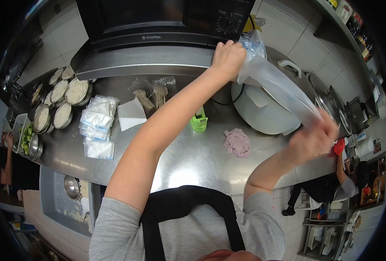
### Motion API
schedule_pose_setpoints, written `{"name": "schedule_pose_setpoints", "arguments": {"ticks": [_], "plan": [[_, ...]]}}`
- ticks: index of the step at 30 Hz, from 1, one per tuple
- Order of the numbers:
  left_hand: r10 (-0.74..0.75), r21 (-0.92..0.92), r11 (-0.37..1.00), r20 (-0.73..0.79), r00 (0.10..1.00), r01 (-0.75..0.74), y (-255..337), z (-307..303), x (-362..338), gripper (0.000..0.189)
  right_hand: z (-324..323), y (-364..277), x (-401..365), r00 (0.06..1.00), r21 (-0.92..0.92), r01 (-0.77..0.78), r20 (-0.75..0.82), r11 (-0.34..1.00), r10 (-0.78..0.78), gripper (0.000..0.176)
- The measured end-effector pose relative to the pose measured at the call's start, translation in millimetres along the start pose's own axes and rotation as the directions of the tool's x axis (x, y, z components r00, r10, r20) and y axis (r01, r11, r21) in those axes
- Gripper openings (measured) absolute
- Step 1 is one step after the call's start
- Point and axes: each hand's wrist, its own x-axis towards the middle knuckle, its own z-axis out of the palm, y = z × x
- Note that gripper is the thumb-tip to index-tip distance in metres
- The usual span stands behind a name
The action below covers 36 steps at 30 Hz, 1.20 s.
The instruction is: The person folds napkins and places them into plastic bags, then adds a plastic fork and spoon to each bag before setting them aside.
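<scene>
A see-through plastic bag [284, 87] is stretched slantwise between my two hands, over a large pale rice cooker or pot [262, 108] with a white handle. My left hand [230, 57], in front of the microwave's lower right corner, is closed around the bunched upper end. Lower and to the right, my right hand [314, 137] is smeared by motion, its fingers pinched at the other end of the bag. On the steel counter [180, 152] below my arms lie a crumpled pink cloth [237, 142] and a bright green plastic holder [198, 122].
A black microwave [158, 21] stands on a steel shelf at the back. Leftward lie flat plastic packets [98, 122], a white sheet [132, 114], wooden cutlery [160, 95] and several bowls of rice [77, 90]. Other people [341, 185] are at both sides. A grey bin [56, 204] sits below left.
</scene>
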Motion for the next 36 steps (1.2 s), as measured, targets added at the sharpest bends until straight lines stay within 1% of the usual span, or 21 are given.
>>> {"name": "schedule_pose_setpoints", "arguments": {"ticks": [1,3,5,7,9,10,11,12,14,16,17,19,21,23,27,29,31,32,33,35,36], "plan": [[-0.028,-0.031,0.999,0.028,0.999,0.028,-3,3,2,0.010,-10,-11,0,0.980,0.193,0.097,-0.187,0.976,-0.061,0.025],[-0.042,-0.102,0.992,0.263,0.964,0.071,-8,-5,5,0.021,-46,-22,-10,0.997,0.193,0.043,-0.072,0.980,-0.030,0.020],[0.357,-0.367,0.898,0.283,0.890,-0.243,-40,-24,-11,0.037,-54,-36,-28,0.955,0.080,-0.228,0.211,0.970,0.207,0.013],[0.084,-0.501,0.863,0.021,0.996,-0.062,-11,-72,-33,0.048,-44,-43,-51,0.698,-0.072,-0.550,0.507,0.832,0.505,0.006],[0.124,-0.729,0.681,0.023,0.992,-0.068,2,-96,-79,0.050,-42,-35,-91,0.362,-0.205,-0.715,0.709,0.668,0.605,0.004],[0.141,-0.846,0.512,0.251,0.958,0.147,19,-109,-112,0.056,-39,-36,-113,0.271,-0.210,-0.763,0.755,0.611,0.598,0.004],[0.213,-0.940,0.238,0.297,0.931,0.245,34,-97,-154,0.060,-34,-38,-132,0.175,-0.223,-0.804,0.797,0.551,0.579,0.005],[0.267,-0.889,0.302,0.425,0.865,0.343,41,-91,-197,0.064,-28,-39,-145,0.174,-0.223,-0.806,0.797,0.549,0.579,0.005],[0.316,-0.642,0.584,0.743,0.590,0.497,42,-92,-245,0.051,-15,-37,-165,0.106,-0.326,-0.715,0.824,0.619,0.556,0.009],[0.056,-0.462,0.214,0.885,0.462,0.861,28,-80,-297,0.032,-11,-1,-193,0.121,-0.362,-0.649,0.820,0.670,0.560,0.010],[0.029,-0.451,0.204,0.890,0.455,0.869,16,-80,-315,0.032,-8,20,-208,0.142,-0.388,-0.577,0.818,0.718,0.557,0.011],[-0.327,-0.560,-0.204,0.812,0.483,0.803,-14,-95,-345,0.019,-9,74,-227,0.446,-0.411,0.026,0.821,0.911,0.357,0.010],[-0.437,-0.571,-0.244,0.786,0.437,0.784,-30,-120,-363,0.018,-25,118,-249,0.234,-0.709,-0.144,0.653,0.690,0.720,0.009],[-0.526,-0.601,-0.285,0.749,0.402,0.747,-39,-139,-381,0.018,-37,145,-258,0.374,-0.618,0.334,0.780,0.712,0.502,0.004],[-0.593,-0.625,-0.352,0.725,0.351,0.697,-41,-166,-406,0.019,-23,137,-255,0.236,-0.586,0.412,0.808,0.698,0.539,0.006],[-0.595,-0.645,-0.321,0.707,0.382,0.694,-39,-170,-413,0.020,3,107,-241,0.329,-0.528,0.306,0.840,0.792,0.432,0.015],[-0.587,-0.631,-0.314,0.716,0.377,0.709,-37,-174,-411,0.020,45,72,-249,0.277,-0.293,-0.223,0.896,0.930,0.348,0.018],[-0.566,-0.614,-0.303,0.731,0.381,0.728,-36,-174,-410,0.020,64,24,-237,0.036,-0.281,-0.585,0.928,0.760,0.371,0.019],[-0.568,-0.610,-0.307,0.733,0.373,0.730,-35,-172,-411,0.020,76,10,-258,-0.067,-0.185,-0.754,0.976,0.630,0.206,0.020],[-0.529,-0.593,-0.324,0.760,0.379,0.737,-36,-168,-412,0.019,99,-44,-258,-0.356,-0.362,-0.915,0.932,0.178,0.066,0.017],[-0.536,-0.591,-0.325,0.758,0.372,0.738,-38,-165,-415,0.019,103,-47,-263,-0.358,-0.363,-0.916,0.932,0.173,0.058,0.017]]}}
